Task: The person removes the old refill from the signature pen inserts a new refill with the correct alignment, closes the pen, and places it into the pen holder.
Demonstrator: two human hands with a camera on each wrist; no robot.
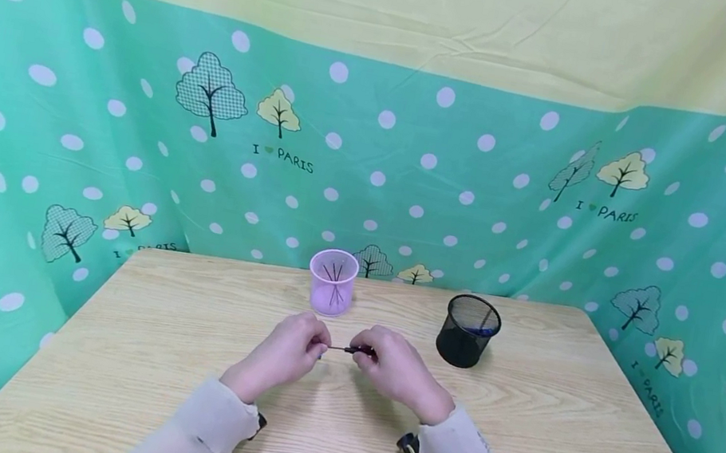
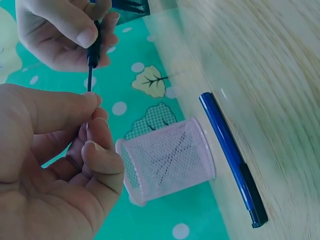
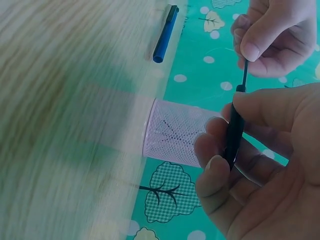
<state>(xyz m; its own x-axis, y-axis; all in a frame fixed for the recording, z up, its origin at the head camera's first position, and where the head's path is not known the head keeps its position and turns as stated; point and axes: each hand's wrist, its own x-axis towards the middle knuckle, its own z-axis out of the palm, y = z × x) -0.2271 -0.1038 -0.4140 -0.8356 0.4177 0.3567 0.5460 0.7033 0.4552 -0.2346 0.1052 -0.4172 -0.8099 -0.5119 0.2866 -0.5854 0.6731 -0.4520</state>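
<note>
Head view, middle of frame: both hands up over the worktop [image 1: 560,431], nearly meeting. Left hand [image 1: 290,351] pinches the end of a thin dark rod [image 3: 245,74] between thumb and fingers. Right hand [image 1: 395,363] grips a slim black piece [image 3: 234,131], fingers curled round it; the rod runs from its end across the gap to the left hand.

Lilac mesh cup [image 1: 330,298] stands upright just above the hands in the head view, several dark thin sticks [image 1: 336,278] leaning inside. Black mesh cup [image 1: 459,344] upright right of centre, a blue item [image 1: 481,332] within.

Blue pen [image 2: 226,145] with black end lies on the worktop, right side of the left wrist view, near the lilac cup.

Dotted green cloth [image 1: 406,145] hangs behind, printed with trees. Pale sleeves [image 1: 201,417] enter from the lower edge.
</note>
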